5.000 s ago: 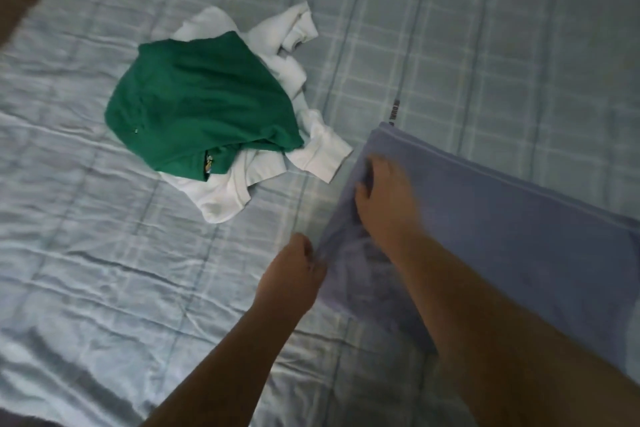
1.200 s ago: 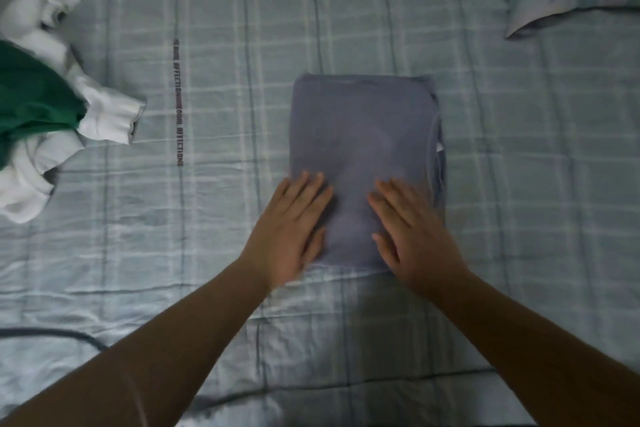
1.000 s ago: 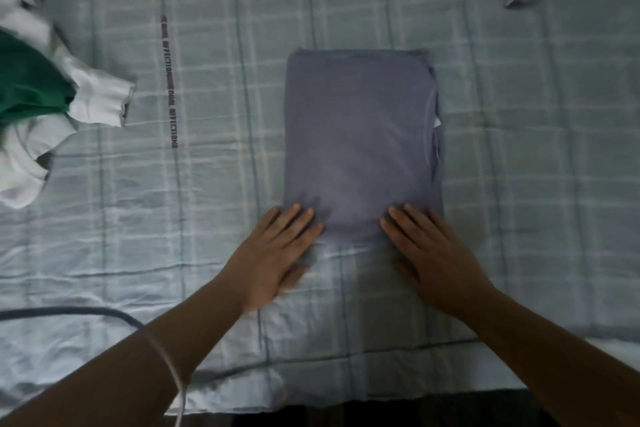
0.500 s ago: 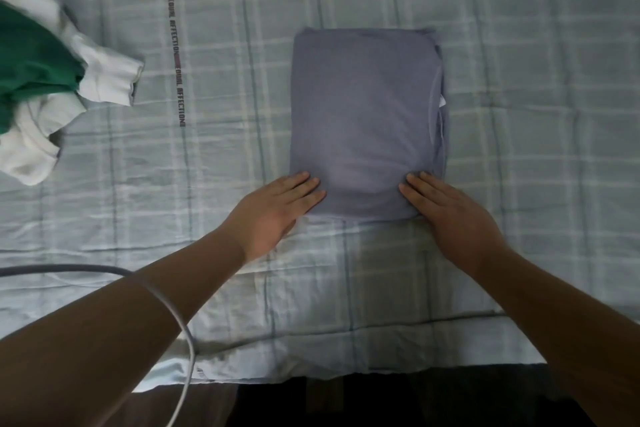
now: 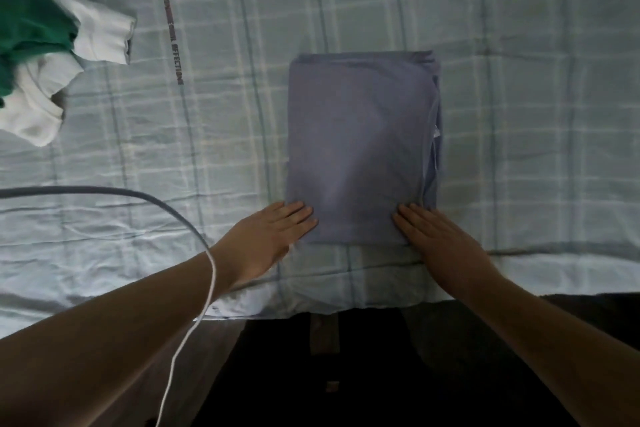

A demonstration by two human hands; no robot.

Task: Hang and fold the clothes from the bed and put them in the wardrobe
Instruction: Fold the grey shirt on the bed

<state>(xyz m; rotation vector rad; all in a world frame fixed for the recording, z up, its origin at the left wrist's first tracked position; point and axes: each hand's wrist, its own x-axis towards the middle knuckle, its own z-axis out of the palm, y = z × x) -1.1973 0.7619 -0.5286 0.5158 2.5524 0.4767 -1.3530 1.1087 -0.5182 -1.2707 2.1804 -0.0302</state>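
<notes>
**Hands drawn back to the near edge of the folded shirt**

Since a second ago, both hands are seen to have been slid off the top of the folded grey-blue shirt (image 5: 360, 149) toward its near edge, and the bed's edge is now brought into view below them.

The shirt is laid flat on the checked sheet (image 5: 519, 80) near the bed's edge, as a neat rectangle. Its long axis is pointed straight away from the person, with the layered edges and a small white tag shown along its right side.

The left hand (image 5: 266, 239) and right hand (image 5: 440, 239) are held flat, fingers straight, with nothing gripped. Only the fingertips are rested on the near corners; the thumbs are hidden.

At far left, a green garment (image 5: 27, 21) is piled on a white garment (image 5: 97, 35), both cut off by the frame. A cable (image 5: 104, 189) is draped across the left forearm. Below the bed everything is too dark to be made out.
</notes>
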